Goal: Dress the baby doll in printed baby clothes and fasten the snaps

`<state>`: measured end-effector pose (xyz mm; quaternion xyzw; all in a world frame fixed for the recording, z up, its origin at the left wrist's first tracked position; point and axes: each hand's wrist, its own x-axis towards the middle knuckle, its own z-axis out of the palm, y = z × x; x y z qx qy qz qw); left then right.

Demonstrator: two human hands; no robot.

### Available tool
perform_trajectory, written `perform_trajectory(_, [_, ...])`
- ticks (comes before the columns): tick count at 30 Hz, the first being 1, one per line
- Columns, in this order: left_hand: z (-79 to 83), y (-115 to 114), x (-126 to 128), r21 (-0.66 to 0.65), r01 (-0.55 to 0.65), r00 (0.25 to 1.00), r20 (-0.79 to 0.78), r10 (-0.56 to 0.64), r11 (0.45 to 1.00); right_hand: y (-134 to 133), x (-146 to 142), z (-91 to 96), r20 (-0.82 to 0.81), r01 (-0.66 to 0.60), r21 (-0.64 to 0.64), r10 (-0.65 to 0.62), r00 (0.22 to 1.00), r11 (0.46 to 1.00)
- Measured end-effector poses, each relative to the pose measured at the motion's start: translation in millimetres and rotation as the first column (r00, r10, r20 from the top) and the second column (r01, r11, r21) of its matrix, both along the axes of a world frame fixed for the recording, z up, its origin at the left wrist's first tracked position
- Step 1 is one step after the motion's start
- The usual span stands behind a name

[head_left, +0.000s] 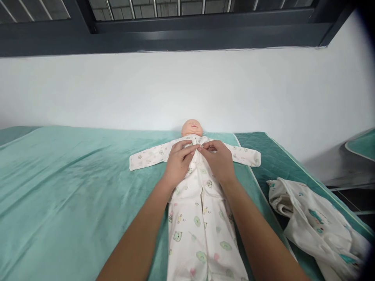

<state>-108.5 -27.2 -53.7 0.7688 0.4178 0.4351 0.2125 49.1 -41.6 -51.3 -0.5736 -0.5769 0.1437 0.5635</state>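
A baby doll point(191, 128) lies on its back, its head near the wall. It wears a white long-sleeved baby romper point(202, 210) printed with small green and pink figures, the sleeves spread to both sides. My left hand point(181, 160) and my right hand point(217, 159) meet at the upper chest, just below the neck. Both pinch the front edges of the romper with their fingertips. The exact spot between the fingers, perhaps a fastener, is too small to make out. Lower down, the front seam runs along the middle of the romper.
Beneath the doll is a green sheet point(73, 187) over a bed. To the right lies a crumpled white printed cloth point(319, 222) on a darker green quilted cover point(254, 142). Behind stands a white wall point(131, 89) under a dark barred window frame point(187, 37).
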Motion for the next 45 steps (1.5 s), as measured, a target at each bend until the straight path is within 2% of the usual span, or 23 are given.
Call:
perform_trajectory(4, [1.1,0.1,-0.5,0.012,0.008,0.999,-0.037,-0.008,1.000,-3.8,-1.6,-4.2,0.084,-0.066,0.082,0.059,0.995,0.994])
perform_trajectory(9, [1.0,0.6,-0.6,0.107,0.027,0.991,-0.134,-0.013,0.994,-11.8,-0.6,-10.8,-0.034,-0.109,0.055,0.111,0.993,0.992])
perform_trajectory(12, [0.8,-1.8,-1.5,0.178,0.045,0.979,-0.206,-0.008,0.983,-17.7,-0.8,-11.5,-0.014,-0.113,0.072,0.114,0.993,0.991])
perform_trajectory(18, [3.7,-15.5,-5.4,0.175,0.080,0.930,-0.368,-0.010,0.981,-25.2,0.8,-10.2,0.003,-0.166,0.046,0.166,0.986,0.985])
perform_trajectory(20, [4.5,-17.9,-5.9,0.183,0.066,0.942,-0.335,-0.001,0.981,-25.5,3.6,-9.9,-0.025,-0.187,0.028,0.187,0.982,0.982])
perform_trajectory(24, [6.4,-17.5,-6.8,0.182,0.012,0.986,-0.163,0.018,0.983,-30.3,13.6,-7.3,-0.064,-0.278,-0.043,0.275,0.959,0.959])
perform_trajectory(27, [9.6,-17.3,-8.9,0.104,0.008,0.996,-0.089,0.001,0.995,-39.4,20.6,-7.2,-0.055,-0.361,-0.056,0.358,0.932,0.931])
perform_trajectory(30, [14.2,-18.9,-12.2,-0.022,0.068,0.994,-0.080,-0.070,0.997,-48.6,22.0,-10.5,-0.027,-0.388,-0.057,0.387,0.922,0.920])
perform_trajectory(35, [19.7,-21.1,-18.5,-0.147,0.190,0.977,-0.067,-0.202,0.971,-51.9,15.8,-15.5,0.094,-0.337,-0.015,0.337,0.937,0.941])
perform_trajectory(45, [17.3,-18.8,-20.6,-0.158,0.209,0.975,-0.041,-0.218,0.965,-54.9,9.0,-15.0,0.225,-0.229,0.071,0.209,0.952,0.971])
